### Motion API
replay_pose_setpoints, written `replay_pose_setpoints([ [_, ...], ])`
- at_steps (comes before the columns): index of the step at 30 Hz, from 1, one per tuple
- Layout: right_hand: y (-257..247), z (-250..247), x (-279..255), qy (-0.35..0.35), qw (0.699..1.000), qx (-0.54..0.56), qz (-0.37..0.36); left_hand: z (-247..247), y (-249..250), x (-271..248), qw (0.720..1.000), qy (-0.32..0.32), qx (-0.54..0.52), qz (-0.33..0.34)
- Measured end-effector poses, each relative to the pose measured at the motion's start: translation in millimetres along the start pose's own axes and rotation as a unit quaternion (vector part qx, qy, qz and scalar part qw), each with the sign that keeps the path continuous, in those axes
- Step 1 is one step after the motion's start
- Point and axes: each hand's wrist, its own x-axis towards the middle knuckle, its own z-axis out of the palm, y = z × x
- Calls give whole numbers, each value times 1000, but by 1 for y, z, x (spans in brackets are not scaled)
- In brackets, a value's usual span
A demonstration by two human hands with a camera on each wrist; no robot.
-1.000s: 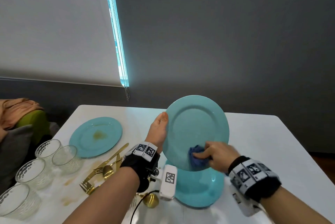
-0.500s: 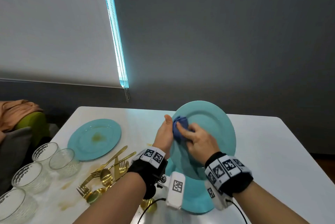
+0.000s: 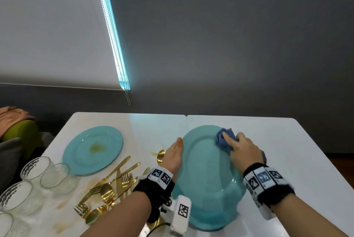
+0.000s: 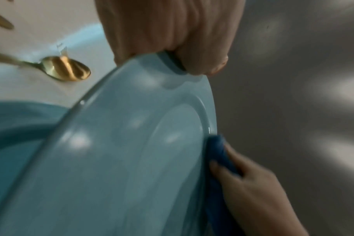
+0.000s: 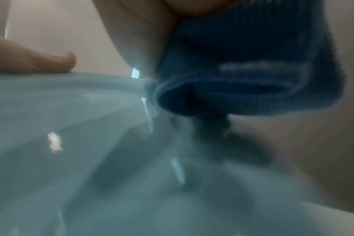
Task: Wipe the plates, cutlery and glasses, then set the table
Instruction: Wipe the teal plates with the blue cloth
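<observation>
Where things sit on the table

A plate [image 3: 206, 169] is held up over the middle of the table [image 3: 287, 150], tilted, above another plate [image 3: 214, 221] that lies flat under it. The left hand [image 3: 173, 155] is at its left edge. The right hand [image 3: 243, 150] is at its far right edge, with a cloth [image 3: 225, 138] between the fingers and the plate. A third plate [image 3: 92, 150] lies flat to the left. In front of that plate lies a pile of forks, knives and spoons [image 3: 107, 190]. One spoon [image 4: 67, 68] lies just left of the held plate. The glasses [image 3: 36, 181] stand at the left edge of the table, near the pile.
</observation>
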Motion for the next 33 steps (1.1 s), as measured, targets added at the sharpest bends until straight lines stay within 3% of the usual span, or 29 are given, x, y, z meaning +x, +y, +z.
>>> replay_pose_setpoints([
  [2,-26,10,0,20,997,77,-3,12,-12,1,1000,-24,7,-19],
  [4,-45,27,-9,-19,992,107,-66,17,-14,0,999,-27,-24,-38],
  [7,-51,53,-29,-126,965,87,-215,5,-24,8,995,1,-46,-89],
  [9,-39,62,-35,-215,940,33,-264,-7,-38,16,995,-10,-31,-100],
  [12,-11,66,-30,-275,930,-29,-241,-18,-71,34,994,0,-1,-113],
  [15,9,64,-21,-259,950,-45,-169,-24,-102,47,990,18,55,-130],
  [21,20,51,-7,-213,970,3,-118,-7,-50,5,977,45,167,-124],
  [26,17,46,-3,-200,973,50,-102,-5,-59,6,932,76,335,-113],
  [31,1,44,-1,-202,969,76,-124,-6,-64,7,852,49,504,-133],
  [33,-5,43,1,-194,969,79,-128,-8,-62,10,845,37,513,-150],
])
